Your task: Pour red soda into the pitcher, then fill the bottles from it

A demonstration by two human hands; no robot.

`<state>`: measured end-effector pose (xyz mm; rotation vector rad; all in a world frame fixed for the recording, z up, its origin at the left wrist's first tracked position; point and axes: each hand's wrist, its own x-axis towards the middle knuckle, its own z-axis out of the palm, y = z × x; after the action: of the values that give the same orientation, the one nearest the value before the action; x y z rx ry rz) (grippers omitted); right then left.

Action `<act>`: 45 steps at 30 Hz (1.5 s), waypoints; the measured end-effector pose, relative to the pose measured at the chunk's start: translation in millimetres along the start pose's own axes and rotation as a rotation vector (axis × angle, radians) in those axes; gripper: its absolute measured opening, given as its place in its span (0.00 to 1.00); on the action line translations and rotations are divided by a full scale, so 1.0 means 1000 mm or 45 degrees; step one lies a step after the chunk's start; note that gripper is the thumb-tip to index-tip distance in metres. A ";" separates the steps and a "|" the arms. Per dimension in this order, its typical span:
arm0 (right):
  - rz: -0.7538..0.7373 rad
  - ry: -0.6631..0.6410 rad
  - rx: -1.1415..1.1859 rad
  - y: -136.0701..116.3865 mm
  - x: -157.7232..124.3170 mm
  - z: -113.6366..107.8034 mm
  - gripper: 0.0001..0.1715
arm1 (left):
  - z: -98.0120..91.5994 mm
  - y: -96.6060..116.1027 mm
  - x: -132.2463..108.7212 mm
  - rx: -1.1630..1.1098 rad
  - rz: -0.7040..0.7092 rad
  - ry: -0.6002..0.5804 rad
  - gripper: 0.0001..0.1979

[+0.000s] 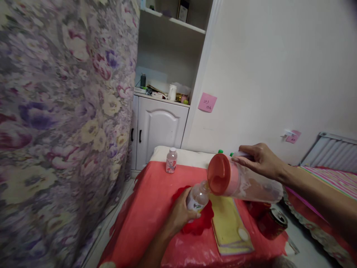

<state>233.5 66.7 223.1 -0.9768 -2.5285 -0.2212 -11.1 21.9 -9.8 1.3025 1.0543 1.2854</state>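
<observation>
1. We had the small clear bottle [198, 201] in front of us over the tabletop [145, 208], its neck leaning right toward the orange lid [219, 174] of the jug [255, 190].
2. The jug lay tipped on its side in the air, its long axis running nearly level from right to left, lid end at the bottle's mouth; we could not tell whether the two touched.
3. Our left hand [180, 208] was wrapped around the bottle's body, thumb across the front; our right hand [258, 160] was closed on the jug's handle. The left was nearer the bottle, the right above the jug.
4. Below the bottle sat a red dish [206, 219] with a wavy rim, mostly covered.
5. The jug's clear wall showed a pale, cloudy film; we could not make out how much either container held.
6. A capped bottle [171, 162] stood upright at the back, well apart, while a yellow cloth [231, 223] and an opened can [272, 225] lay to the right.
</observation>
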 end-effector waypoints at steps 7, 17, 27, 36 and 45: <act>0.007 0.010 0.018 0.002 0.000 -0.003 0.26 | 0.000 -0.008 0.002 0.040 0.014 0.004 0.38; 0.008 0.016 -0.010 0.004 -0.001 -0.007 0.27 | 0.000 -0.003 0.001 0.047 -0.004 0.015 0.37; 0.006 0.025 0.000 0.002 0.000 -0.009 0.26 | 0.000 -0.006 0.003 0.055 0.026 0.012 0.38; -0.011 0.009 -0.011 0.002 0.002 -0.008 0.26 | 0.000 -0.002 0.002 0.089 -0.015 0.044 0.39; -0.006 0.009 -0.021 0.001 0.002 -0.008 0.26 | 0.001 -0.002 0.001 0.126 0.020 0.067 0.38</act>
<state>234.8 66.2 230.9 -0.9748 -2.5267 -0.2466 -9.9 23.3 -11.6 1.3597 1.1590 1.2992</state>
